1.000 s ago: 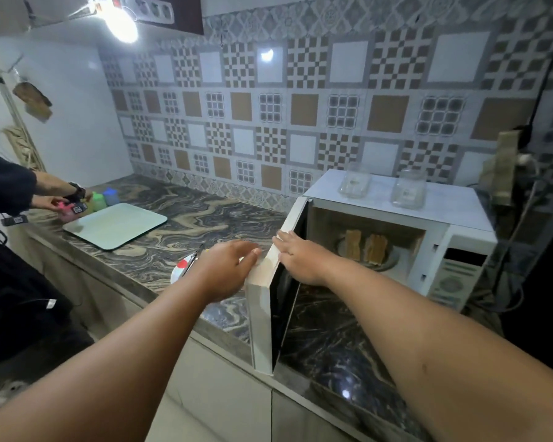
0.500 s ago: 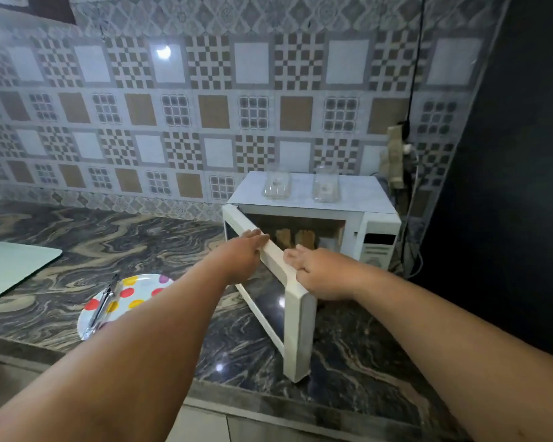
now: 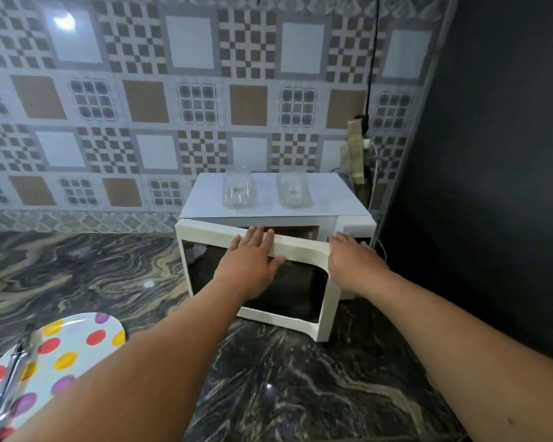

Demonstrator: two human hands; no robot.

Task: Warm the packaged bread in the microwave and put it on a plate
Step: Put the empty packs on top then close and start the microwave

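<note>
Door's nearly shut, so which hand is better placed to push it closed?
Left hand: it lies flat on the door face. The right hand sits at the door's free edge, by the gap.

The scene is evenly lit from above; a lamp's glare is reflected on the tiles [image 3: 64, 20]. Edges are bowed, details softened.

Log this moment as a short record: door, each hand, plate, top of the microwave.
door: microwave door ajar, not latched; a gap shows at its top edge
left hand: left hand flat on the door's upper front, fingers straight
right hand: right hand at the door's free edge, grip unclear
plate: spotted plate on the counter, left of the microwave, tongs lying on it
top: two clear containers on the microwave
</note>
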